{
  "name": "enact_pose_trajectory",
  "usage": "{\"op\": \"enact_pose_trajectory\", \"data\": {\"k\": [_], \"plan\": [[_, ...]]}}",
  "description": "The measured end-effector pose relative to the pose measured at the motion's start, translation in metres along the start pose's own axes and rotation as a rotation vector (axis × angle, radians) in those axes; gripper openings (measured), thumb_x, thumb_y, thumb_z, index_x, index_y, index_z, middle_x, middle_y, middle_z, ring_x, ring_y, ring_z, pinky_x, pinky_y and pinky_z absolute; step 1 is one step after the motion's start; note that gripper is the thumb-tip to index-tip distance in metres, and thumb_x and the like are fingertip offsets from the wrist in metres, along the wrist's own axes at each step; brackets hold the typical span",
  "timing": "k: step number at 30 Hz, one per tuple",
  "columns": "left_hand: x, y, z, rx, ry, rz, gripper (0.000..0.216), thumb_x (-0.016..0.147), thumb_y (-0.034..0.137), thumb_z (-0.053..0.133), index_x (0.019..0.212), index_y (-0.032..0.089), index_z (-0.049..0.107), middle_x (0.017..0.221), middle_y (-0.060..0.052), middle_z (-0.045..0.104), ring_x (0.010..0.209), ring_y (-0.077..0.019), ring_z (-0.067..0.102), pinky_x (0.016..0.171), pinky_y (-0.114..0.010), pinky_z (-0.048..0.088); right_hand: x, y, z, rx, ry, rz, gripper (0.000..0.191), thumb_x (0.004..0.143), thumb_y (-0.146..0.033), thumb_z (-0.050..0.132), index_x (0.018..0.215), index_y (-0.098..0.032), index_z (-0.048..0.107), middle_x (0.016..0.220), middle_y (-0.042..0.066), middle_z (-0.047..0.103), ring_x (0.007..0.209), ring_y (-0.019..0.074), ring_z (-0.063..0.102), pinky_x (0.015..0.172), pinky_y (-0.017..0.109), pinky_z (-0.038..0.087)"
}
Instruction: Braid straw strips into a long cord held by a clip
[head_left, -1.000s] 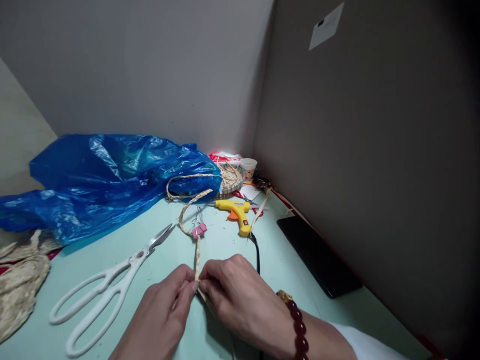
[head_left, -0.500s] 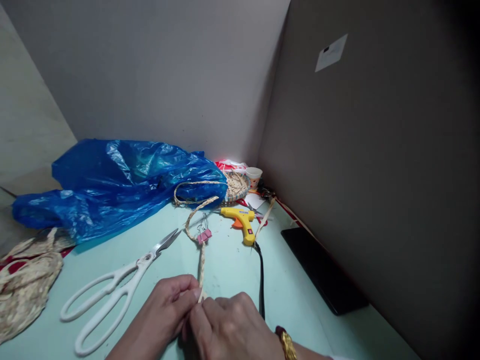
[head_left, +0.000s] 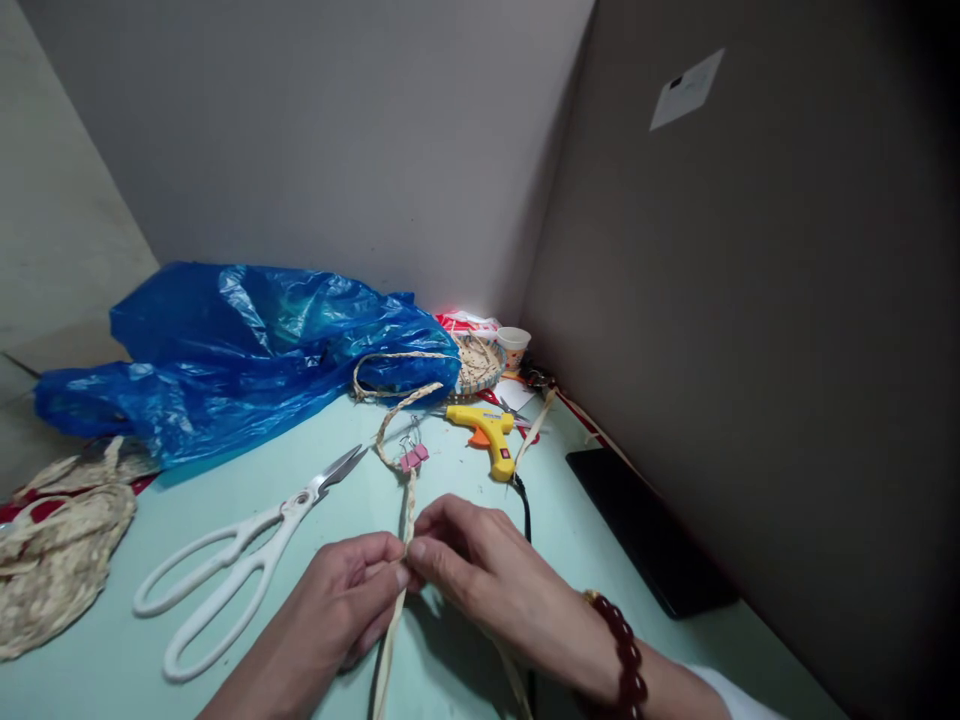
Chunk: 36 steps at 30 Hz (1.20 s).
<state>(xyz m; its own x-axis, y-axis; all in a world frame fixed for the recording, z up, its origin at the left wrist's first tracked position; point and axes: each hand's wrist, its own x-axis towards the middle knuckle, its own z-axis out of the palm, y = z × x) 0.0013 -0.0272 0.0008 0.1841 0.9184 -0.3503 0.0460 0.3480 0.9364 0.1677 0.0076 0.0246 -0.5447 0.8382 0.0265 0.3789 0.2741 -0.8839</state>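
Observation:
A pale braided straw cord (head_left: pixel 410 500) runs toward me from a pink binder clip (head_left: pixel 413 458) on the table. My left hand (head_left: pixel 349 600) pinches the cord's near end between thumb and forefinger. Touching the same spot from the right, my right hand (head_left: pixel 480 570) is also closed in a pinch, with a dark bead bracelet on its wrist. One loose straw strand (head_left: pixel 386 660) hangs down below my left hand, and another strand (head_left: pixel 514 680) trails under my right hand. Past the clip, the finished braid curls back toward a blue plastic bag.
White-handled scissors (head_left: pixel 262 550) lie left of my hands, blades apart. Beyond the clip is a yellow glue gun (head_left: pixel 491 435) with a black cable. A black flat slab (head_left: pixel 645 530) lies at right. The blue bag (head_left: pixel 247 350), a paper cup (head_left: pixel 513 345) and woven straw pieces (head_left: pixel 67 560) surround the work area.
My right hand has risen and turned, from low beside the left hand to a pinch at the cord. Loose strands now show below the hands. The view has shifted slightly.

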Motion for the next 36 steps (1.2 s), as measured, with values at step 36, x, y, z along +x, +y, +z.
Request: {"op": "enact_pose_trajectory", "data": {"k": [36], "plan": [[-0.022, 0.013, 0.001, 0.874, 0.210, 0.110, 0.049, 0.089, 0.053, 0.034, 0.053, 0.025, 0.052, 0.053, 0.000, 0.058, 0.054, -0.0176, 0.055, 0.057, -0.027, 0.037, 0.002, 0.011, 0.008, 0.047, 0.045, -0.045, 0.025, 0.085, -0.019, 0.053, 0.066, -0.013, 0.069, 0.054, -0.004, 0.053, 0.053, 0.0070, 0.039, 0.052, 0.021, 0.029]]}}
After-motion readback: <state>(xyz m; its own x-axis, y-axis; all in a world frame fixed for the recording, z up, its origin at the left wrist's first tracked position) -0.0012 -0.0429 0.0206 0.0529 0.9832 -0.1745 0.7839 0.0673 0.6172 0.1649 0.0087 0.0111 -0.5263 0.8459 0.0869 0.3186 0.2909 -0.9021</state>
